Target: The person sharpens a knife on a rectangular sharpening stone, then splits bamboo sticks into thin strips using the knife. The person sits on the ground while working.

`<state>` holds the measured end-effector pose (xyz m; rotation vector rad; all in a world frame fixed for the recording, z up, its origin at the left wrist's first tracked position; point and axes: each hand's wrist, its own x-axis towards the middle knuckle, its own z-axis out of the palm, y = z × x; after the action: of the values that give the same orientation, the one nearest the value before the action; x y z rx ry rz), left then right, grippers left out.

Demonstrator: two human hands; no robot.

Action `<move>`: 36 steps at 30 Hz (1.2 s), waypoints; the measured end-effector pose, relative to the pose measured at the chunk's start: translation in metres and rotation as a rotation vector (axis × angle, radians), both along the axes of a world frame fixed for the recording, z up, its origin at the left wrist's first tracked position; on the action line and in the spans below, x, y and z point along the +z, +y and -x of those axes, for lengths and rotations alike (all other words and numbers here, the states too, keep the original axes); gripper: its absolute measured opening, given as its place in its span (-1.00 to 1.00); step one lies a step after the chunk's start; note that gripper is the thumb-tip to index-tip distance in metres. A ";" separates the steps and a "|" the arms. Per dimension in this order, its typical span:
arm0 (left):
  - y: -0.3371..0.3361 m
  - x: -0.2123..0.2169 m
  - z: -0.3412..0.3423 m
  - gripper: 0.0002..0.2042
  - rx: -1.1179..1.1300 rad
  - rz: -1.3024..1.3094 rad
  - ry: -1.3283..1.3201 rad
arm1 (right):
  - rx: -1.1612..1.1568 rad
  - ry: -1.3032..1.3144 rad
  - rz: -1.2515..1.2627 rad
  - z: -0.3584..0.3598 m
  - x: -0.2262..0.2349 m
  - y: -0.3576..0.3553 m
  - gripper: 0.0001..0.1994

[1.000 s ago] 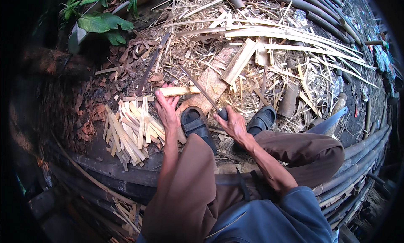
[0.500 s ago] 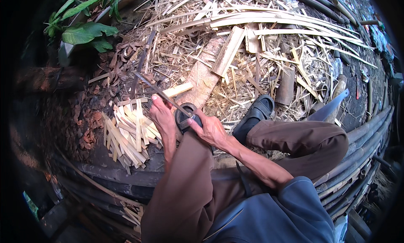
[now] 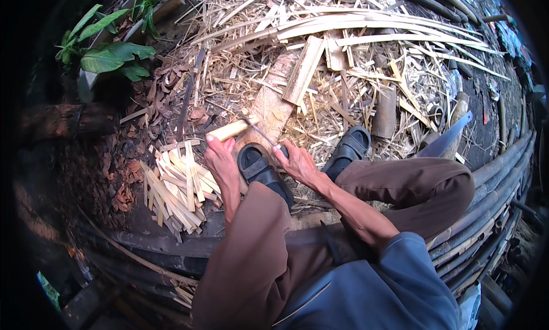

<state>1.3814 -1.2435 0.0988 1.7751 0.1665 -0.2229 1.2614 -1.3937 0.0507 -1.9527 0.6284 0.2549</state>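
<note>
The short pale split-bamboo stick [image 3: 231, 128] lies across the near end of the flat wooden chopping plank [image 3: 271, 107], with the thin metal knife blade [image 3: 258, 132] just right of it. Left of the black rubber sandals [image 3: 260, 167] sits the heap of cut bamboo slats [image 3: 174, 190]; behind the plank spreads long split bamboo strips [image 3: 377, 30], and broad green leaves [image 3: 106, 58] stand far left.

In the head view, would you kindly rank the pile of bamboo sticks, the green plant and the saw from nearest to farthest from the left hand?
1. Pile of bamboo sticks: just left of the left hand.
2. Green plant: upper left, well beyond the pile.
3. Saw: far right, past both sandals.
</note>
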 end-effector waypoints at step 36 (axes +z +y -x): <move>0.005 0.008 -0.015 -0.57 -0.038 -0.153 -0.144 | -0.022 0.061 -0.024 0.019 -0.046 0.001 -0.49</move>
<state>1.3963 -1.2385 0.1064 1.9400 0.0470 -0.1114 1.2426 -1.3928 0.0051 -1.9199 0.6826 0.3076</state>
